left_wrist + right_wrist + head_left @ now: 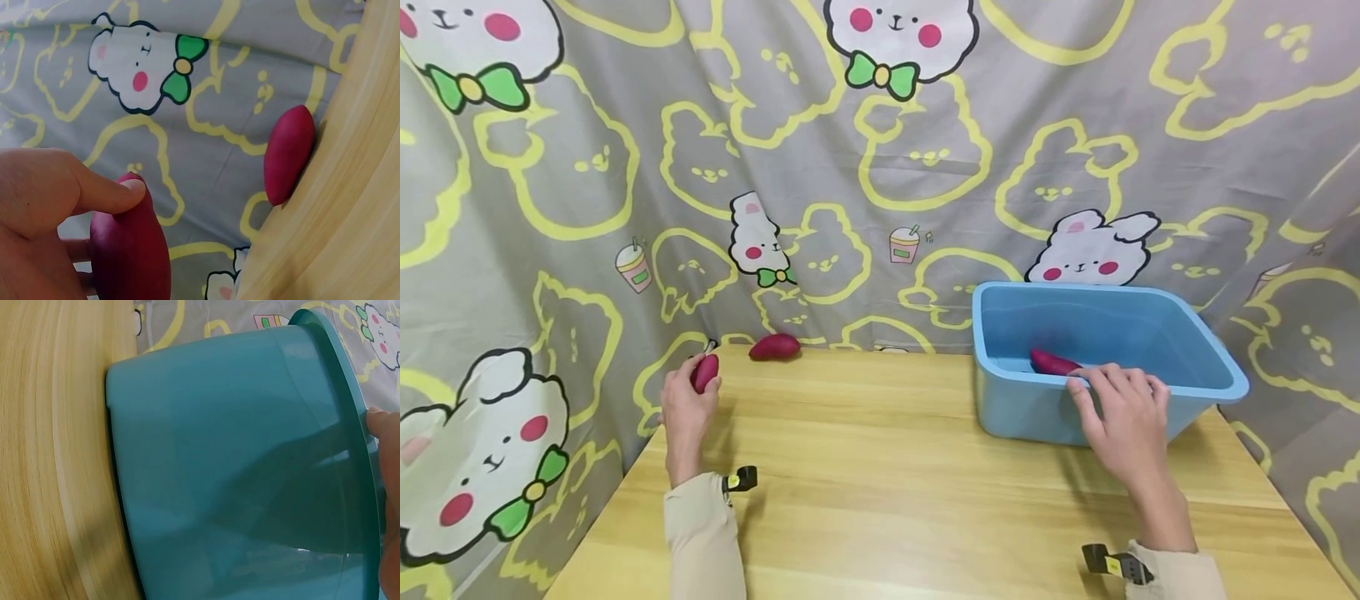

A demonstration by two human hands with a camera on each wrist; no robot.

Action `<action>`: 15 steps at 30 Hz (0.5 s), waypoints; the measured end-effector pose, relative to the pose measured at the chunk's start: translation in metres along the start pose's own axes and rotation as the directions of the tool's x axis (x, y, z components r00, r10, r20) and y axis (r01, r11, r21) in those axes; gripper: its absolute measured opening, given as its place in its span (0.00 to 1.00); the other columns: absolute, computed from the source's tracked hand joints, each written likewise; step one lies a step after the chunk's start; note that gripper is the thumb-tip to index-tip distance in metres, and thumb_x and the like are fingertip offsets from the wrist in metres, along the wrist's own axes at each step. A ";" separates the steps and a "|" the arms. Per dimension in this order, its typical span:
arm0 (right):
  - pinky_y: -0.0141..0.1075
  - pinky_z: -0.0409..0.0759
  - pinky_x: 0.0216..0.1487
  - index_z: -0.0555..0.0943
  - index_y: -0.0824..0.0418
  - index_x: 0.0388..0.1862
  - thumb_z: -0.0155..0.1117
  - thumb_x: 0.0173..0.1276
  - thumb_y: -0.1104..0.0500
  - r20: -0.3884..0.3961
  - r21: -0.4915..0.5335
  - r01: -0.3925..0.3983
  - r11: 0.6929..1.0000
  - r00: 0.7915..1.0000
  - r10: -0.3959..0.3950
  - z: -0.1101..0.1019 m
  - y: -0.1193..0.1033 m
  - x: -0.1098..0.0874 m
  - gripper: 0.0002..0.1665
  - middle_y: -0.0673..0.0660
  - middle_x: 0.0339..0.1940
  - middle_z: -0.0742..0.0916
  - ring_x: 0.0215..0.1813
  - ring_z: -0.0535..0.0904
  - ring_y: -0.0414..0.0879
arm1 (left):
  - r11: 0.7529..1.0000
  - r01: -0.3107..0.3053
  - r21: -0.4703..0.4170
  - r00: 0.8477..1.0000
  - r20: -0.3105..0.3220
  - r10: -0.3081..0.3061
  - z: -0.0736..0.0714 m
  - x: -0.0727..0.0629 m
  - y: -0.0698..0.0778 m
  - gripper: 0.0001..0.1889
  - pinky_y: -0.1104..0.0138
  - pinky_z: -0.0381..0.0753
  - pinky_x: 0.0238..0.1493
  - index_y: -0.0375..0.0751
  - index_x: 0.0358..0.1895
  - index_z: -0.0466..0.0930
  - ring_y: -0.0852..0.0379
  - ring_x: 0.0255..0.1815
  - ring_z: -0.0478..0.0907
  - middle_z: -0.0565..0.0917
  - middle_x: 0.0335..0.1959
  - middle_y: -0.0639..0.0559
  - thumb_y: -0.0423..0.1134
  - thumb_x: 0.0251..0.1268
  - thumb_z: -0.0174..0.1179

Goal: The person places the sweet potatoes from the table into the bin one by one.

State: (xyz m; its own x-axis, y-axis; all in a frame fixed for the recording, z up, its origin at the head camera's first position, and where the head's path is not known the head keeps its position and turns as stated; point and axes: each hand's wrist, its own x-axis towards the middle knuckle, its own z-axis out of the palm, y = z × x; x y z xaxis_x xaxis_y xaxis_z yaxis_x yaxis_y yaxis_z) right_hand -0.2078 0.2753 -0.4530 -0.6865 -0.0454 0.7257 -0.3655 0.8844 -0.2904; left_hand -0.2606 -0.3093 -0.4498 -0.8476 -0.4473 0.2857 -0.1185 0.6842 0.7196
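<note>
In the head view, my left hand (691, 408) holds a purple-red sweet potato (706, 373) upright above the table's far left. The left wrist view shows the thumb pressing on the upper part of this sweet potato (131, 250), with fingers behind it. A second sweet potato (775, 347) lies on the table by the curtain, right of that hand. My right hand (1123, 417) grips the near rim of a blue plastic bin (1037, 408), its fingertips partly hidden behind the rim. Inside the bin, another sweet potato (1052, 362) shows partly, left of those fingers.
A wooden table (865, 483) bears the bin at its right rear. A grey cartoon-print curtain (850, 167) hangs along the back and both sides, meeting the table's far edge. The bin's walls (237, 444) rise from the tabletop and flare outward.
</note>
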 end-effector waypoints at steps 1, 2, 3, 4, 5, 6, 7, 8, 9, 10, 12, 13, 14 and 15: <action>0.66 0.56 0.62 0.86 0.60 0.46 0.61 0.76 0.50 -0.003 0.001 -0.002 1.000 1.000 0.002 0.000 0.000 0.001 0.15 0.64 0.46 0.86 0.52 0.73 0.63 | 1.000 -0.007 -0.006 1.000 -0.007 0.007 0.000 0.001 0.002 0.26 0.35 0.63 0.50 0.43 0.72 0.73 0.26 0.61 0.69 0.72 0.64 0.29 0.37 0.71 0.61; 0.66 0.56 0.62 0.86 0.60 0.46 0.61 0.76 0.50 -0.005 0.000 -0.004 1.000 1.000 0.004 0.000 0.000 0.001 0.15 0.64 0.46 0.86 0.52 0.73 0.63 | 1.000 -0.013 -0.011 1.000 -0.012 0.012 -0.001 0.002 0.003 0.26 0.36 0.63 0.49 0.43 0.72 0.73 0.27 0.61 0.70 0.72 0.64 0.29 0.37 0.71 0.61; 0.67 0.56 0.62 0.86 0.60 0.46 0.61 0.76 0.51 -0.006 -0.002 -0.005 1.000 1.000 0.005 0.000 0.001 0.001 0.15 0.64 0.46 0.86 0.52 0.73 0.64 | 1.000 -0.014 -0.014 1.000 -0.016 0.014 -0.001 0.002 0.004 0.26 0.36 0.63 0.49 0.43 0.72 0.73 0.27 0.61 0.70 0.72 0.64 0.29 0.37 0.71 0.61; 0.67 0.56 0.62 0.86 0.60 0.46 0.61 0.76 0.50 -0.005 -0.004 -0.007 1.000 1.000 0.007 -0.001 0.000 0.001 0.15 0.64 0.46 0.86 0.52 0.73 0.64 | 1.000 -0.017 -0.022 1.000 -0.022 0.016 -0.002 0.002 0.006 0.26 0.36 0.64 0.49 0.44 0.72 0.73 0.27 0.61 0.70 0.72 0.64 0.29 0.36 0.71 0.61; 0.67 0.56 0.62 0.86 0.60 0.46 0.61 0.77 0.50 -0.003 -0.006 -0.008 1.000 1.000 0.008 -0.001 0.000 0.001 0.15 0.65 0.46 0.86 0.52 0.73 0.64 | 0.999 -0.021 -0.025 0.999 -0.026 0.020 -0.002 0.002 0.007 0.26 0.37 0.64 0.49 0.44 0.72 0.73 0.27 0.61 0.70 0.72 0.64 0.30 0.36 0.71 0.62; 0.67 0.56 0.62 0.86 0.61 0.46 0.61 0.77 0.50 -0.001 -0.008 -0.009 1.000 1.000 0.009 -0.001 0.001 0.001 0.15 0.65 0.46 0.86 0.52 0.73 0.64 | 0.999 -0.027 -0.028 0.999 -0.031 0.026 -0.002 0.002 0.008 0.26 0.37 0.64 0.49 0.44 0.72 0.73 0.28 0.61 0.70 0.72 0.64 0.30 0.35 0.71 0.62; 0.67 0.56 0.62 0.86 0.61 0.46 0.61 0.77 0.50 0.002 -0.009 -0.010 1.000 1.000 0.011 -0.001 0.001 0.001 0.15 0.65 0.46 0.86 0.52 0.73 0.64 | 0.999 -0.034 -0.033 0.999 -0.036 0.033 -0.003 0.002 0.009 0.26 0.38 0.65 0.49 0.44 0.71 0.74 0.28 0.61 0.70 0.72 0.64 0.30 0.35 0.71 0.62; 0.67 0.56 0.62 0.86 0.61 0.46 0.61 0.77 0.50 0.005 -0.012 -0.011 1.000 1.000 0.011 -0.001 0.001 0.000 0.15 0.65 0.46 0.86 0.52 0.73 0.64 | 0.998 -0.043 -0.039 0.998 -0.042 0.042 -0.003 0.001 0.009 0.26 0.38 0.65 0.50 0.44 0.71 0.74 0.27 0.61 0.70 0.72 0.64 0.29 0.34 0.71 0.62; 0.67 0.57 0.62 0.85 0.61 0.46 0.61 0.77 0.50 0.009 -0.012 -0.011 1.000 1.000 0.011 -0.001 0.000 0.000 0.15 0.65 0.46 0.86 0.52 0.72 0.64 | 0.998 -0.051 -0.045 0.998 -0.048 0.049 -0.003 0.001 0.010 0.26 0.38 0.65 0.51 0.43 0.71 0.74 0.27 0.61 0.70 0.72 0.63 0.29 0.34 0.70 0.63; 0.67 0.57 0.62 0.85 0.61 0.47 0.61 0.77 0.50 0.012 -0.011 -0.010 1.000 1.000 0.011 -0.001 0.000 0.000 0.16 0.65 0.46 0.86 0.52 0.72 0.63 | 0.997 -0.063 -0.052 0.997 -0.054 0.060 -0.003 0.001 0.011 0.26 0.38 0.66 0.52 0.43 0.70 0.75 0.27 0.61 0.70 0.73 0.63 0.29 0.33 0.70 0.63; 0.67 0.57 0.62 0.85 0.61 0.47 0.61 0.76 0.50 0.016 -0.012 -0.009 1.000 1.000 0.010 -0.001 0.000 0.000 0.16 0.65 0.46 0.86 0.53 0.72 0.63 | 0.995 -0.080 -0.065 0.995 -0.063 0.075 -0.004 0.000 0.012 0.25 0.38 0.67 0.54 0.41 0.70 0.75 0.27 0.60 0.70 0.73 0.62 0.28 0.32 0.70 0.63; 0.67 0.57 0.62 0.85 0.61 0.47 0.61 0.76 0.50 0.016 -0.012 -0.008 1.000 1.000 0.009 -0.001 0.000 0.000 0.16 0.65 0.46 0.86 0.53 0.72 0.63 | 0.994 -0.088 -0.071 0.994 -0.066 0.083 -0.004 -0.001 0.013 0.25 0.38 0.68 0.55 0.40 0.69 0.75 0.27 0.60 0.70 0.73 0.62 0.28 0.32 0.69 0.63; 0.67 0.57 0.62 0.85 0.62 0.47 0.61 0.76 0.50 0.014 -0.012 -0.007 1.000 1.000 0.007 -0.001 0.000 0.000 0.16 0.65 0.46 0.86 0.53 0.72 0.63 | 0.993 -0.095 -0.076 0.994 -0.068 0.090 -0.004 -0.001 0.014 0.25 0.38 0.68 0.56 0.39 0.69 0.75 0.27 0.59 0.71 0.73 0.62 0.27 0.32 0.69 0.64; 0.67 0.57 0.62 0.85 0.62 0.47 0.61 0.76 0.50 0.013 -0.011 -0.007 1.000 1.000 0.007 -0.001 0.000 0.000 0.16 0.65 0.46 0.86 0.53 0.72 0.63 | 0.992 -0.099 -0.079 0.993 -0.069 0.094 -0.004 -0.001 0.015 0.25 0.38 0.69 0.56 0.39 0.69 0.75 0.28 0.59 0.71 0.73 0.62 0.28 0.32 0.69 0.64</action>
State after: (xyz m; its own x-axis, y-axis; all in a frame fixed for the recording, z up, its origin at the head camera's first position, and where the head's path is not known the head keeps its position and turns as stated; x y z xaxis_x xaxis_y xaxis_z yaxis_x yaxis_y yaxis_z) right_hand -0.2072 0.2756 -0.4524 -0.6970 -0.0448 0.7156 -0.3536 0.8897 -0.2887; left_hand -0.2595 -0.3014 -0.4369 -0.8174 -0.4197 0.3947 0.0074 0.6773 0.7356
